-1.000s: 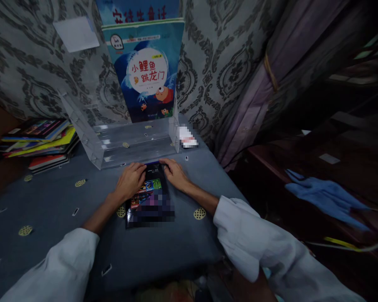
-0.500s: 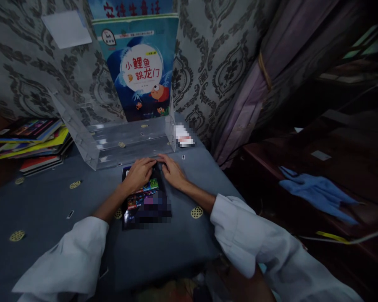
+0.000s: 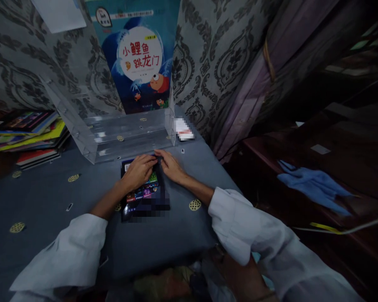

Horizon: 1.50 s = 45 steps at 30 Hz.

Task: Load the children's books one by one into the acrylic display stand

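Note:
A dark picture book (image 3: 141, 195) lies flat on the grey-blue cloth of the table (image 3: 50, 197), just in front of a clear acrylic stand (image 3: 113, 134). My left hand (image 3: 139, 170) rests on the book's upper part with its fingers bent over the far edge. My right hand (image 3: 170, 165) lies at the book's far right corner, fingers curled onto that edge. The fingertips of both hands almost meet. A blue children's book (image 3: 138, 63) stands upright in the stand.
A stack of books (image 3: 25, 134) lies at the left. A small white card (image 3: 183, 129) sits right of the stand. Patterned wall cloth and a purple curtain (image 3: 255, 84) rise behind. A dark wooden bench with a blue cloth (image 3: 311, 186) is at the right.
My left hand has slid right across the book's top edge toward my right hand. The book's far left corner now shows. The camera has tipped down a little.

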Tool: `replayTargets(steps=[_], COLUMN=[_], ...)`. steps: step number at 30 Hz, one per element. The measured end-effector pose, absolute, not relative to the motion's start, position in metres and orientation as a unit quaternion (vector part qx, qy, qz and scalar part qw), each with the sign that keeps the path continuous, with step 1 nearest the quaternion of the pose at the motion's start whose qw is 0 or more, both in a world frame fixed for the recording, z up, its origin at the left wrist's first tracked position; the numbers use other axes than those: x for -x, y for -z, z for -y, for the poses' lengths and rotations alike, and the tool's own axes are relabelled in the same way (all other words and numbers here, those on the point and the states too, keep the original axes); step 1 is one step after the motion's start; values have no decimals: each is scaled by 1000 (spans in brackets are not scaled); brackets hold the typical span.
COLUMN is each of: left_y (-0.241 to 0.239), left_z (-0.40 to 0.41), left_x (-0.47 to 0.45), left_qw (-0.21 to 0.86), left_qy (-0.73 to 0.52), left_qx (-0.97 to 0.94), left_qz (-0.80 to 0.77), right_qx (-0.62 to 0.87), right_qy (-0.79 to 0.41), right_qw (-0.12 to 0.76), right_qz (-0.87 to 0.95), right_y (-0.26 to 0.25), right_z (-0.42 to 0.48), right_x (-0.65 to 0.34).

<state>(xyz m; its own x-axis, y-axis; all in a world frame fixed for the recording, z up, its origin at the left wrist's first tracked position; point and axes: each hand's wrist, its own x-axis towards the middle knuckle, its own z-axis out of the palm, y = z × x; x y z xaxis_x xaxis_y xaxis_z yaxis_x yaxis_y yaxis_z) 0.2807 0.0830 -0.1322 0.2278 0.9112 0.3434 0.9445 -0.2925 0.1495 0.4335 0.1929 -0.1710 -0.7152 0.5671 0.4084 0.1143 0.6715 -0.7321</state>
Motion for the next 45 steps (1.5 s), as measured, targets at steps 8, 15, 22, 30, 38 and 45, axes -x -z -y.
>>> replayTargets(steps=[8,15,22,30,38,45], left_y=[129,125,121,116,117,124], left_z=[-60,-31,4,21,11,-9], left_x=[-297,-314,-333,-338,-319,-247], left_qw=[14,-33,-43,-72,-53,-1], left_qy=[191,184,187,186,185,193], left_qx=[803,814,847,855,844,751], left_qz=[565,549,496,478,501,631], right_qx=[206,208,206,204,189,178], right_qy=[-334,-328,-327,-324,-306,-309], right_qw=[299,291,287,288,293,295], right_qz=[870,874,877,878,886,887], right_y=[168,169,167,169,169,171], right_z=[-193,-194,-194,-194,-194,-196], right_x=[-434,-434,-434,-435,-436,-437])
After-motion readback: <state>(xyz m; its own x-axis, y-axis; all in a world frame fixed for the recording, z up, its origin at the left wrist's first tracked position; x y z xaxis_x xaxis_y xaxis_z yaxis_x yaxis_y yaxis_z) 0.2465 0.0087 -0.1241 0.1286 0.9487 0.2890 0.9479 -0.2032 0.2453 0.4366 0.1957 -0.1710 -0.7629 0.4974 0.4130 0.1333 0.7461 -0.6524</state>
